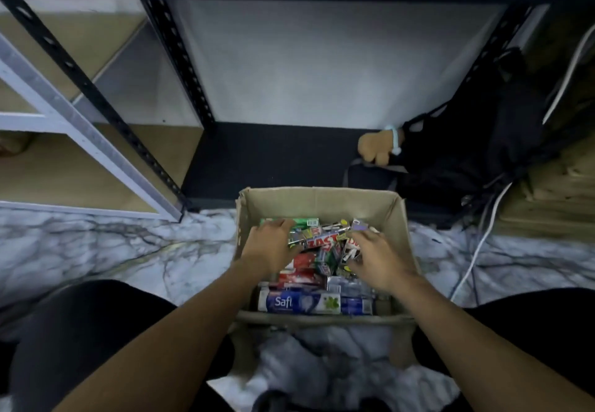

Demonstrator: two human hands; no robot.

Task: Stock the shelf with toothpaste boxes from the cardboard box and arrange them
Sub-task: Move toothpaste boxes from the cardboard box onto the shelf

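So, step in hand: picking toothpaste boxes out of the open brown cardboard box (318, 194) on the marbled floor (96, 244).
Left hand (269, 247): fingers lay spread and loose over a green carton (306, 222), at the end of a long silver-and-red carton (322, 240); no closed grip seen.
Right hand (378, 260): fingers bent down into the pile; blur, so I could not tell whether they grasped anything.
Technique: best to take like-facing cartons together by their long sides, squeezing lightly since thin card probably dents.
Box contents: a jumbled heap of mixed toothpaste cartons, with a white-and-blue "Safi" carton (299, 303) flat against the near wall.
Shelf: the black metal rack's dark bottom board (273, 154), just beyond the box, held no cartons.
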